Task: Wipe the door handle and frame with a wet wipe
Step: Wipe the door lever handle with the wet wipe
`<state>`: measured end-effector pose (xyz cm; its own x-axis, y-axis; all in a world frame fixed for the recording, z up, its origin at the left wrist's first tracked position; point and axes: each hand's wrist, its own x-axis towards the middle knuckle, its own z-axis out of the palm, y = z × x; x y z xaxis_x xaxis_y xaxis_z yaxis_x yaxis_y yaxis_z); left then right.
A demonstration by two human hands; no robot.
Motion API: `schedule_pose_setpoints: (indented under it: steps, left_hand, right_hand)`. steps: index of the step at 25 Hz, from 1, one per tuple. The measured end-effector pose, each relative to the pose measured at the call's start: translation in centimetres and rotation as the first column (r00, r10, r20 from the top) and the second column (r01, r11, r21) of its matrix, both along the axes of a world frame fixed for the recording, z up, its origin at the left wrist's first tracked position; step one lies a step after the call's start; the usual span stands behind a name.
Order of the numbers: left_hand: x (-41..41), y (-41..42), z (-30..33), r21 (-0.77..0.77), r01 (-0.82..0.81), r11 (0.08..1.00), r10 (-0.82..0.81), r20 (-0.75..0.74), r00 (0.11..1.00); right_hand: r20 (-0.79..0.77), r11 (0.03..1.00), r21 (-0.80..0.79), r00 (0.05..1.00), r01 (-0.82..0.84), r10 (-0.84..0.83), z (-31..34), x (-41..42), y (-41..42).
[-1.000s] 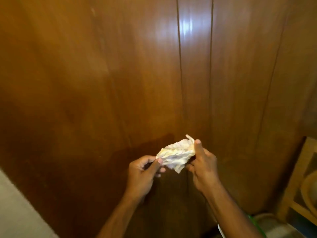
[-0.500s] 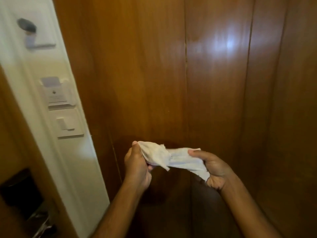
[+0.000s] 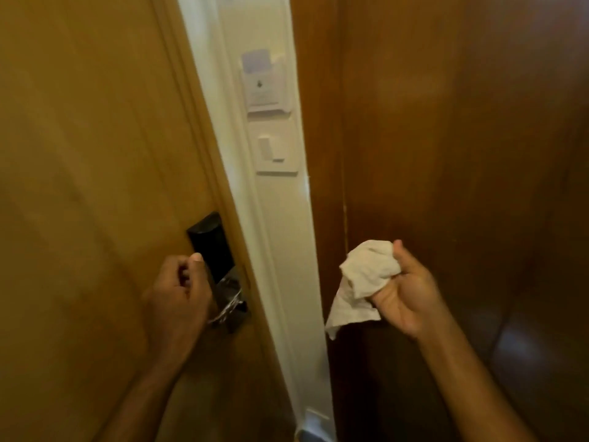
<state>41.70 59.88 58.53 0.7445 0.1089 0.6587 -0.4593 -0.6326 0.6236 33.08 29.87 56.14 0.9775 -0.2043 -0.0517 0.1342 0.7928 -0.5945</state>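
The left hand (image 3: 178, 291) sat at about eight o'clock in the view, fingers curled in front of the black rectangular lock plate (image 3: 212, 247) on the light tan wooden door (image 3: 89, 186). The shiny metal door handle (image 3: 229, 309) showed just past the knuckles at the hand's three o'clock; whether the fingers were closed on it or merely near it I could not tell. The right hand (image 3: 404, 291), at roughly four o'clock, was clamped on the crumpled white wet wipe (image 3: 363, 282), whose loose corner hung toward seven o'clock, well apart from the handle and in front of the dark brown wooden panelling (image 3: 446, 154). Between the hands ran the white painted door frame (image 3: 287, 282), carrying a white card-holder switch (image 3: 264, 84) and a white light switch (image 3: 275, 151) near twelve o'clock.

The wiping seemed not yet begun. To do it well, the wipe likely wanted refolding into a flat pad, then wrapping round the handle along its length, while the left hand steadied the door.
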Motion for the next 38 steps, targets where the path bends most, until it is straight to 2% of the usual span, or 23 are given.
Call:
schedule_pose_setpoints:
  steps: [1,2,3,6,8,9,11,12,14,15,16,19,20,21,24,25,26,28,29,31,33,35,38]
  left_hand:
    - [0.5,2.7,0.0,0.253,-0.105,0.962,0.072,0.134,0.988]
    - [1.1,4.7,0.2,0.480,-0.225,0.848,0.103,0.268,0.958]
    - [1.7,6.4,0.4,0.645,-0.347,0.681,0.122,0.367,0.922]
    - [3.4,9.5,0.5,0.821,-0.509,0.259,0.130,0.493,0.860]
    - [3.9,10.4,-0.1,0.844,-0.527,0.097,0.100,0.519,0.849]
    - [4.1,10.6,-0.4,0.837,-0.542,0.079,0.098,0.534,0.840]
    - [4.7,11.1,-0.8,0.817,-0.575,0.054,0.104,0.568,0.817]
    - [4.8,11.2,-1.0,0.802,-0.597,0.040,0.098,0.591,0.801]
    - [5.0,11.4,-1.3,0.779,-0.627,0.002,0.085,0.625,0.776]
    - [5.1,11.5,-1.4,0.770,-0.638,-0.012,0.077,0.637,0.767]
    - [5.1,11.5,-1.4,0.759,-0.650,-0.026,0.071,0.650,0.756]
    - [5.0,11.4,-1.4,0.744,-0.666,-0.046,0.064,0.668,0.742]
    - [5.0,11.3,-1.4,0.747,-0.663,-0.035,0.064,0.664,0.745]
    - [5.0,11.3,-1.3,0.748,-0.663,-0.027,0.069,0.663,0.745]
    - [4.9,11.0,-1.2,0.753,-0.657,-0.023,0.077,0.657,0.750]
    - [4.8,10.9,-1.1,0.757,-0.653,-0.017,0.079,0.652,0.754]
    - [4.8,10.9,-1.1,0.760,-0.650,-0.008,0.082,0.648,0.757]
    - [4.9,11.0,-1.0,0.768,-0.640,0.005,0.079,0.638,0.766]
    - [4.8,11.1,-0.9,0.773,-0.634,0.012,0.075,0.632,0.772]
    - [4.7,11.3,-1.0,0.772,-0.636,0.017,0.066,0.634,0.771]
    - [4.7,11.3,-1.0,0.766,-0.643,0.008,0.056,0.641,0.765]
    - [4.6,11.1,-0.9,0.779,-0.627,-0.001,0.049,0.626,0.778]
    - [4.6,10.9,-1.0,0.775,-0.632,0.010,0.052,0.631,0.774]
  right_hand:
    - [-0.013,0.999,-0.030,1.000,-0.024,0.023,-1.0,1.8,2.1]
    - [-0.018,0.996,-0.072,0.999,-0.045,0.044,-2.0,3.3,4.1]
    - [-0.019,0.987,-0.130,0.996,-0.091,0.089,-3.1,4.7,6.2]
    - [-0.036,0.871,-0.372,0.943,-0.321,0.332,-6.3,8.1,13.6]
    - [-0.079,0.750,-0.584,0.942,-0.309,0.326,-8.4,9.8,18.4]
    - [-0.075,0.721,-0.658,0.971,-0.218,0.226,-9.2,10.6,20.6]
    - [-0.065,0.739,-0.674,0.994,0.019,-0.084,-10.3,12.0,24.3]
    - [-0.037,0.717,-0.679,0.968,0.157,-0.247,-10.3,12.5,25.4]
    - [0.043,0.545,-0.751,0.852,0.372,-0.522,-9.9,14.3,26.3]
    - [0.012,0.520,-0.757,0.804,0.396,-0.595,-9.4,15.7,25.9]
    - [-0.063,0.562,-0.731,0.782,0.387,-0.620,-8.9,17.1,25.0]
    - [-0.336,0.783,-0.580,0.809,0.225,-0.482,-8.4,20.1,23.0]
    - [-0.356,0.804,-0.564,0.823,0.188,-0.442,-8.5,20.0,23.5]
    - [-0.348,0.767,-0.626,0.828,0.143,-0.439,-8.9,19.2,24.7]
    - [-0.317,0.499,-0.865,0.822,-0.047,-0.473,-11.6,14.4,29.8]
    - [-0.326,0.486,-0.870,0.837,-0.084,-0.439,-12.1,12.8,31.1]
    - [-0.335,0.541,-0.836,0.864,-0.090,-0.375,-12.0,11.6,32.0]
    - [-0.324,0.727,-0.686,0.886,0.021,-0.331,-10.6,10.7,33.1]
    - [-0.337,0.774,-0.622,0.853,0.116,-0.399,-9.8,11.3,33.0]
    - [-0.440,0.778,-0.601,0.737,0.184,-0.513,-8.2,14.0,31.3]
    - [-0.518,0.823,-0.555,0.726,0.117,-0.453,-6.9,17.5,27.3]
    - [-0.580,0.881,-0.470,0.772,-0.057,-0.259,-6.2,19.9,23.6]
    - [-0.593,0.880,-0.411,0.803,-0.239,-0.058,-7.4,18.3,23.2]
